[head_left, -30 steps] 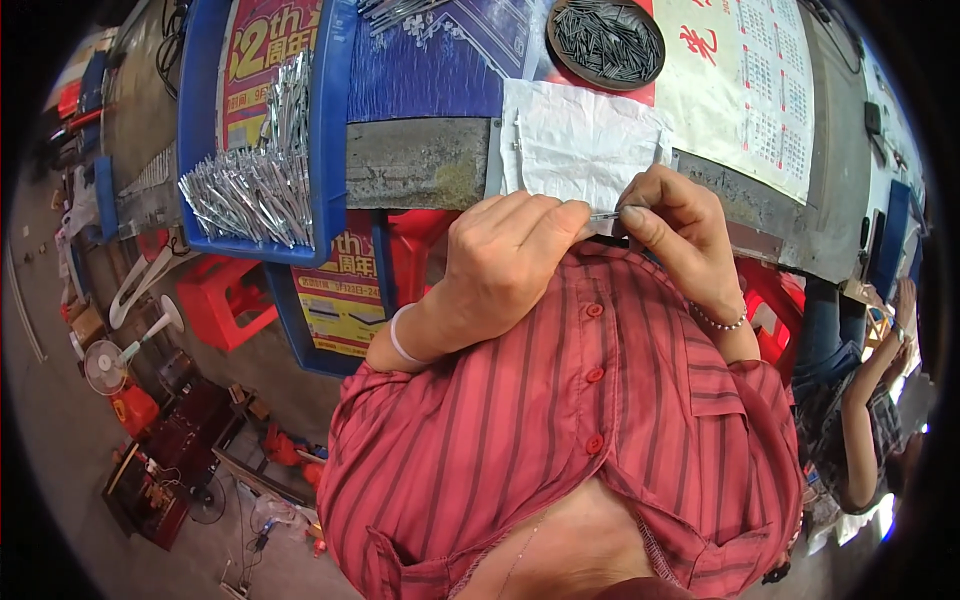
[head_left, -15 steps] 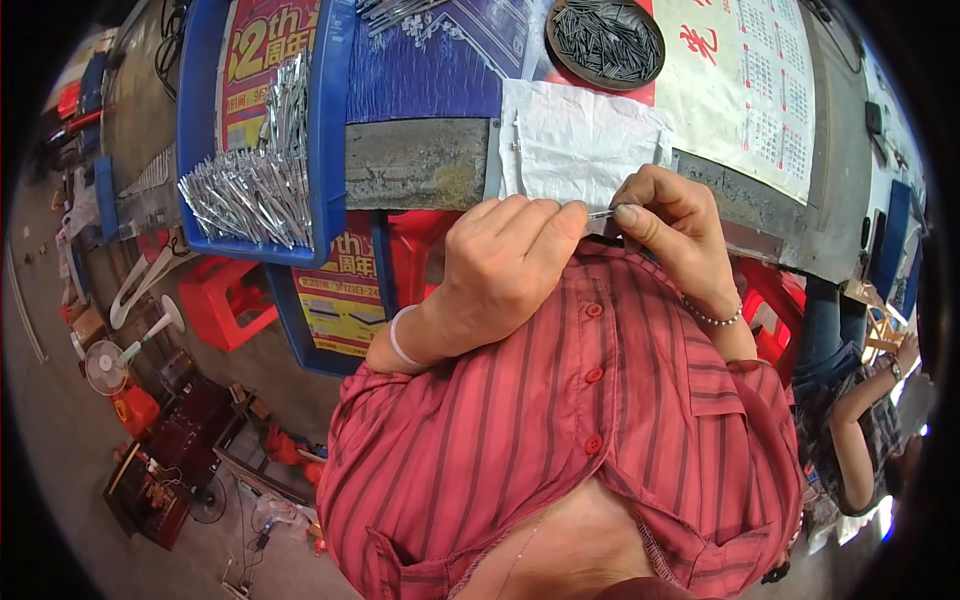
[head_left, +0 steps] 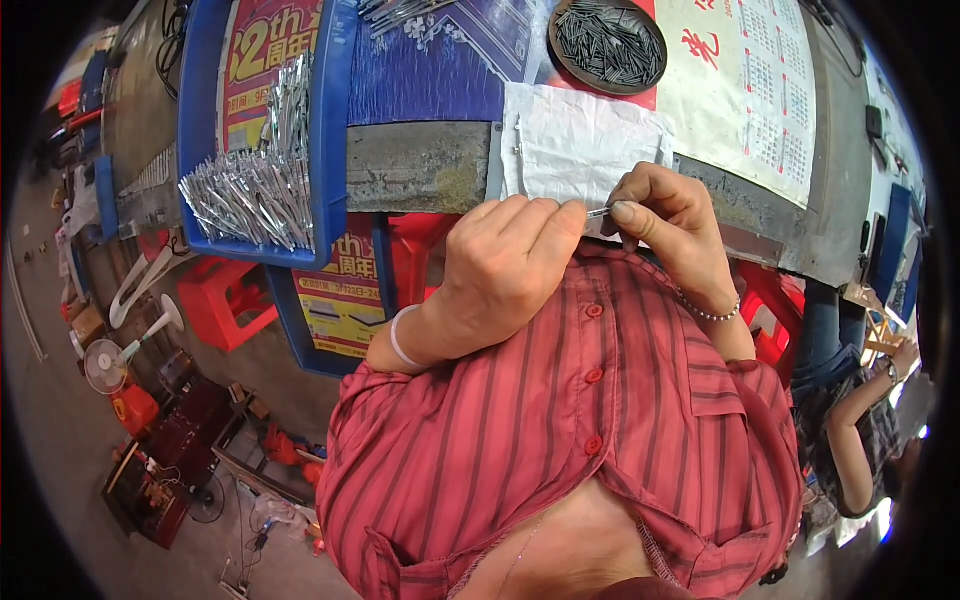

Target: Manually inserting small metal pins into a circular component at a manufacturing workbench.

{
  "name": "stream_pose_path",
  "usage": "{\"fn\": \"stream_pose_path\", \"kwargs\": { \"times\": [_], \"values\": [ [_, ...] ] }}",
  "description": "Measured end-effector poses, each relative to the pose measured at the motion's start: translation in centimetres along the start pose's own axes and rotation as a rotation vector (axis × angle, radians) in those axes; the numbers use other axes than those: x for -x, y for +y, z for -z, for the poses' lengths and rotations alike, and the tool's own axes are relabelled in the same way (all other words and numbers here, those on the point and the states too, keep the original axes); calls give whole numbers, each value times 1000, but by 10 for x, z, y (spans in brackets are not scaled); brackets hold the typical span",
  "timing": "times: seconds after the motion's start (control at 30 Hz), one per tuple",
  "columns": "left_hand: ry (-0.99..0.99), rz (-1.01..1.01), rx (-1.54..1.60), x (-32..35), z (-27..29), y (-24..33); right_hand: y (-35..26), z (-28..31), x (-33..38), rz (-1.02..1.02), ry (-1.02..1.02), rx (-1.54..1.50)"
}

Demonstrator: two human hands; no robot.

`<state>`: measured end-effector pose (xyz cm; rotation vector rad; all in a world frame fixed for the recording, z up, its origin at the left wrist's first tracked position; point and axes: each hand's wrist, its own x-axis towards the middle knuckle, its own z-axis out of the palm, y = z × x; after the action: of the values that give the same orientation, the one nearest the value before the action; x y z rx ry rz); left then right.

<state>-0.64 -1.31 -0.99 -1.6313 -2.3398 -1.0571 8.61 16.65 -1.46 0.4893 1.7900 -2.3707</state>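
Observation:
Both of my hands meet over the near edge of the bench, in front of my striped red shirt. A thin silvery metal rod point(head_left: 598, 212) spans the short gap between them. My left hand point(head_left: 515, 255) is closed around one end, which its fingers mostly hide. Thumb and forefinger of my right hand point(head_left: 668, 222) pinch the other end; whether a second small part is in that pinch, I cannot tell. Just beyond the hands lies a crumpled white cloth point(head_left: 575, 140), with a slim metal piece point(head_left: 519, 140) along its left side.
A blue tray point(head_left: 332, 150) of many slender silvery rods point(head_left: 250, 200) stands at the left. Behind the cloth sits a round dish of small dark pins point(head_left: 608, 45). More rods point(head_left: 400, 12) lie at the far edge. Red stools point(head_left: 225, 305) stand below; another person's arm point(head_left: 850, 440) shows at right.
Almost nothing differs. Both hands keep their hold on the rod, and the view has shifted very slightly.

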Motion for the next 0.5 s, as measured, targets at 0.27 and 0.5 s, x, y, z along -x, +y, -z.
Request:
{"fn": "stream_pose_path", "kwargs": {
  "times": [0.27,0.5],
  "values": [
    [-36,51,3,0,5,2,-2,-1,-5,-19,-6,-14],
    [-36,46,-25,-5,6,-3,-1,2,-12,-31,-42,-26]
  ]
}}
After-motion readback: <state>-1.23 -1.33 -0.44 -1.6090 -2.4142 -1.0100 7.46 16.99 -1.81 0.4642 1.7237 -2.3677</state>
